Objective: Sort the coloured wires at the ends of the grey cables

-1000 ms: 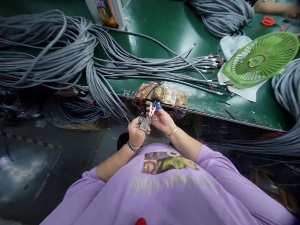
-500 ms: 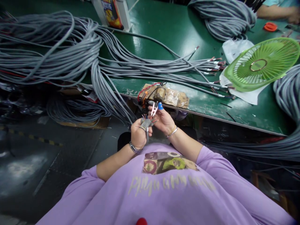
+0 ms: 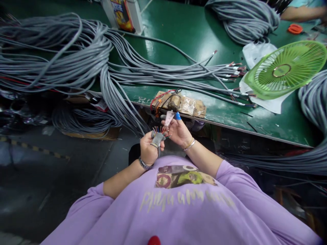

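My left hand [image 3: 149, 149] is closed around the end of a grey multi-core cable [image 3: 158, 150], its thumb in a grey finger cover. Thin coloured wires [image 3: 158, 130] fan out above that thumb. Just to the right, my right hand [image 3: 181, 134] pinches a small pale pink tool [image 3: 169, 118], blurred, whose kind I cannot make out. A blue cover [image 3: 177, 116] sits on the right thumb. The right fingertips are close beside the wires; whether they touch is unclear.
Grey cable bundles [image 3: 68, 68] lie across the green table [image 3: 178, 20], one hanging over its edge. A taped wooden block [image 3: 189, 104] sits at the front edge. A green fan [image 3: 281, 70] and orange-handled scissors [image 3: 295, 29] are right, near another person's arm [image 3: 302, 13].
The pink tool has turned, from two visible prongs to a wedge shape. The wires stand more spread out. My left hand has shifted slightly left; the right thumb is raised a little.
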A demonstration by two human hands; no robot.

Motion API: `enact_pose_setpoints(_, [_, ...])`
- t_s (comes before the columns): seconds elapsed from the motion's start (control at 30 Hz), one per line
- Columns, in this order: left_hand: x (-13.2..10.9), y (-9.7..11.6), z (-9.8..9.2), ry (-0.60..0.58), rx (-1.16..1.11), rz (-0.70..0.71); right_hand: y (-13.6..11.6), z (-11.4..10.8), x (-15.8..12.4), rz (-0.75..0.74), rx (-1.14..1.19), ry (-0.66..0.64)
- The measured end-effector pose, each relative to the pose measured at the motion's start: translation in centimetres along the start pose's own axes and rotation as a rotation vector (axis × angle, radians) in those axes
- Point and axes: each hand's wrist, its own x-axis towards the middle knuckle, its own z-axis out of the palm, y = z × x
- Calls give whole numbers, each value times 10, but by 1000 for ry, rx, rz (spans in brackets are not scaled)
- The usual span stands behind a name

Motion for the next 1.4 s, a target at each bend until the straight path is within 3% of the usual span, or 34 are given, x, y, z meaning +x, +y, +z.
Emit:
enact_pose_setpoints(0.2, [1, -8, -13, -12, 109, 74, 5, -11, -15, 79, -301, -118])
enact_pose_setpoints(0.37, [1, -8, -13, -57, 213, 92, 7, -7, -19, -31, -442, -41])
enact_pose_setpoints(0.47, [3, -2, -13, -170, 281, 30, 4, -5, -20, -71, -488, -47])
enact_pose_setpoints(0.57, [7, 4, -13, -352, 347, -123, 0, -5, -21, -59, -591, -82])
enact_pose_setpoints(0.63, [8, 6, -13, -412, 371, -206, -2, -8, -21, -69, -614, -58])
enact_pose_setpoints(0.7, [8, 6, -14, -393, 352, -221, -4, -14, -19, -102, -564, 1])
enact_pose_setpoints(0.83, [5, 2, -15, -236, 190, -171, -11, -25, -12, -58, -381, 48])
enact_pose_setpoints(1.0, [7, 1, -10, -81, 73, -56, -17, -14, -4, -11, -352, 58])
enact_pose_setpoints(1.1, [11, 4, -4, -32, 43, 10, -13, -2, -2, -167, -451, 31])
enact_pose_setpoints(1.23, [14, 7, 1, 0, 41, 29, -5, 2, 1, -377, -526, 121])
enact_pose_setpoints(1.4, [14, 4, 2, -20, 68, 49, -4, 6, 6, -194, -327, 115])
